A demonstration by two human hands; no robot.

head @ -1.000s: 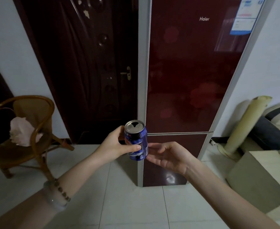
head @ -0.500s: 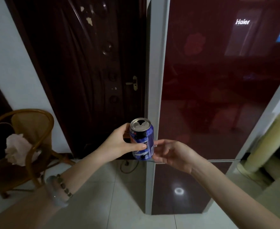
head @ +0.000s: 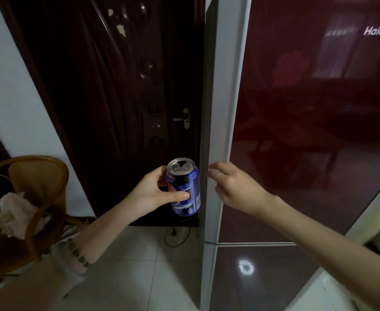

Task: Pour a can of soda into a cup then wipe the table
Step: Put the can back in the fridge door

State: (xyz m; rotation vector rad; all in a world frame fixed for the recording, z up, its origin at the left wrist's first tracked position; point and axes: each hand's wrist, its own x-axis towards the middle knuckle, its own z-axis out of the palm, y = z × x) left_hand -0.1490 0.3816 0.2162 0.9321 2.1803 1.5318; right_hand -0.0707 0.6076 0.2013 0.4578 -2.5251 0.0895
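Centrally, your left hand (head: 155,194) grips the blue soda can (head: 184,187), thumb laid across the label and fingers wrapped behind. The can is held nearly upright in the air at lower centre of the frame, and its top shows an opened mouth. Just right of the can and apart from it, your right hand (head: 236,189) holds nothing. Its fingers are loosely spread toward the pale side edge of the dark red Haier refrigerator (head: 308,131), which fills the right half of the frame; whether the fingertips touch that edge cannot be told. A beaded bracelet (head: 78,254) circles your left wrist. Behind the can stands a dark door (head: 117,86) with a brass handle (head: 183,118). At lower left, a rattan chair (head: 40,176) carries a pink cloth (head: 16,212).
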